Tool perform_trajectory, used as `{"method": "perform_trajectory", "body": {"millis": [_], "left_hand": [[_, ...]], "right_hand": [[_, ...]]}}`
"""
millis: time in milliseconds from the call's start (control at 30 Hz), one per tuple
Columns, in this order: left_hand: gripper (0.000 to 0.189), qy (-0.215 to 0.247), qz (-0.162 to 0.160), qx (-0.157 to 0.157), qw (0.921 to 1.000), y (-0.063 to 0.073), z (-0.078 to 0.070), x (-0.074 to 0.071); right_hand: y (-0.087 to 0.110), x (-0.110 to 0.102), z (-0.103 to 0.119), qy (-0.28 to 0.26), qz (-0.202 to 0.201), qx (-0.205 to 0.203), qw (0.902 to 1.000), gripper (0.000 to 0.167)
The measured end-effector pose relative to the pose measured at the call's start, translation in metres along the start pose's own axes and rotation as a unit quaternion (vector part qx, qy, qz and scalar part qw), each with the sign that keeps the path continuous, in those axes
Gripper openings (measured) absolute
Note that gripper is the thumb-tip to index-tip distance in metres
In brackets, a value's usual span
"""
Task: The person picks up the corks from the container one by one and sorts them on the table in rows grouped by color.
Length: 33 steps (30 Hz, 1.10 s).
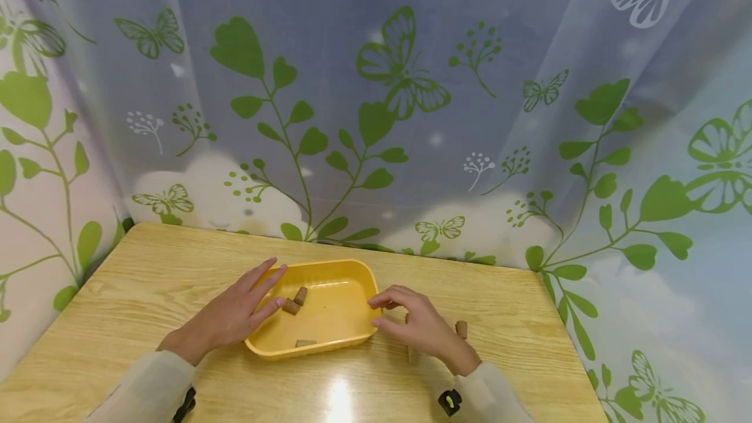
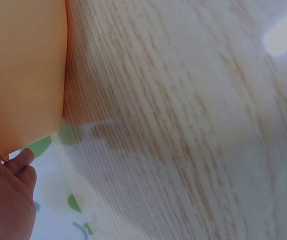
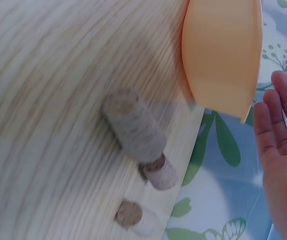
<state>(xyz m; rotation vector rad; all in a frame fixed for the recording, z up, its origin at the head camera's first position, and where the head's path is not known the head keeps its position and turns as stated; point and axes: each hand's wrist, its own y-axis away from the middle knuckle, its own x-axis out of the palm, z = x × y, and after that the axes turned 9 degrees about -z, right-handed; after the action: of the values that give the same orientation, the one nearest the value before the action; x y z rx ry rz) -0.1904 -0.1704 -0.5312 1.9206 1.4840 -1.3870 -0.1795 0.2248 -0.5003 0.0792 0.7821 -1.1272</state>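
A yellow plastic tray point(image 1: 341, 309) sits on the table, with brown cork pieces point(image 1: 290, 306) inside near its left end and another point(image 1: 305, 343) by the near wall. My left hand point(image 1: 232, 312) lies over the tray's left rim with its fingers extended. At the right rim is my right hand point(image 1: 420, 325), fingers loosely bent; whether it touches the rim is unclear. More corks lie on the table beneath and beside this hand, one upright cork point(image 1: 461, 329) to its right. The right wrist view shows a larger cork point(image 3: 134, 124), a smaller one point(image 3: 159, 172) and a third point(image 3: 129, 213).
The light wooden table point(image 1: 194, 260) ends at a curtain point(image 1: 329, 149) printed with green leaves and butterflies, which hangs behind it and along both sides. Light glares off the tabletop near the front.
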Motion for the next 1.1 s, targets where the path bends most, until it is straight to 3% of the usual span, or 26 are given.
{"method": "perform_trajectory", "body": {"millis": [367,1100], "left_hand": [[0.066,-0.002,-0.001,0.002,1.0,0.0,0.0,0.0],[0.065,-0.009,-0.005,0.004,0.9999,0.0,-0.001,0.0]], "right_hand": [[-0.018,0.014,0.007,-0.017,0.027,0.005,0.9995,0.025],[-0.035,0.031,0.012,0.012,0.068,0.005,0.9976,0.033]]}}
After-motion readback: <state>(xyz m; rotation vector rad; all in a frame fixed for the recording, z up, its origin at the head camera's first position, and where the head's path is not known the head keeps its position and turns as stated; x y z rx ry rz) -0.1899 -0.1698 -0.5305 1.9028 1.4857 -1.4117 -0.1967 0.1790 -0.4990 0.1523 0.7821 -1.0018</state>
